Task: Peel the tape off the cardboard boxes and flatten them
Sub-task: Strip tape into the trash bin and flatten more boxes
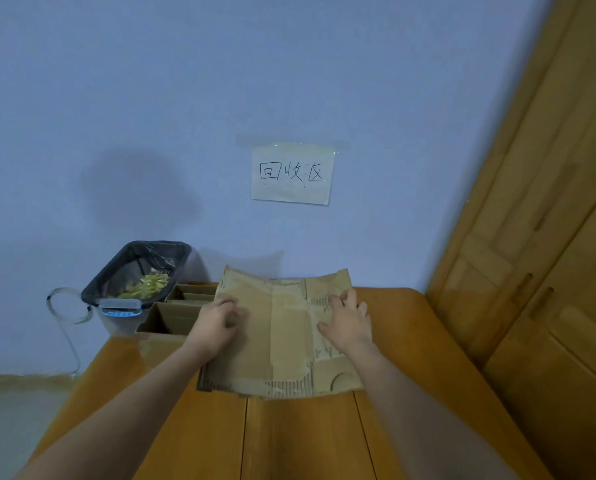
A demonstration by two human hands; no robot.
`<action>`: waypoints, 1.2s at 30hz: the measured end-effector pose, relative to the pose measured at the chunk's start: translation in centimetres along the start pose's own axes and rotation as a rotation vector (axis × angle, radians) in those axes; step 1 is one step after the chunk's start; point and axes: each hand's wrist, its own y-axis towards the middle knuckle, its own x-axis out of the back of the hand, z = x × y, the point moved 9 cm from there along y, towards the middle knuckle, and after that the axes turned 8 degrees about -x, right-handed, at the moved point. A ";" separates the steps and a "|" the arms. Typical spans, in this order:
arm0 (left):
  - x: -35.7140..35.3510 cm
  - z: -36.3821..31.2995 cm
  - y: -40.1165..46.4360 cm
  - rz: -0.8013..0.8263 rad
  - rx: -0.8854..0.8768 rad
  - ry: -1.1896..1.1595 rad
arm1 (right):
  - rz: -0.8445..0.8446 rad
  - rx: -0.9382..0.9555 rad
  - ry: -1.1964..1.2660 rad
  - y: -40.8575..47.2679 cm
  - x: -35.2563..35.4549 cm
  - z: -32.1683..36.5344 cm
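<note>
**Springback risk on the opened box**

Cardboard, a creased brown opened-out box (279, 336), lies on the orange-brown wooden surface (300, 434), pressed under both hands. The left hand (217, 325) curls its fingers onto the left panel; the right hand (348, 323) spreads flatter on the right one. Neither grip encloses anything.

The far edge curls upward, so I judge the folds may spring back once pressure lifts, or the sheet may slide.

Just left stands an open brown carton (182, 308) holding more cardboard. Beyond it is a bin with a black liner (135, 271) holding yellowish strips. A handwritten paper sign (292, 174) hangs on the wall.
</note>
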 end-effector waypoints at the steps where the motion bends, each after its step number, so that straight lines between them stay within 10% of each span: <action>1: 0.1 0.1 0.8 0.003 0.007 0.006 | 0.003 0.007 0.005 0.8 0.4 0.1; 36: -3.6 7.8 32.8 0.178 0.064 0.259 | 0.075 0.091 0.194 33.4 1.5 3.4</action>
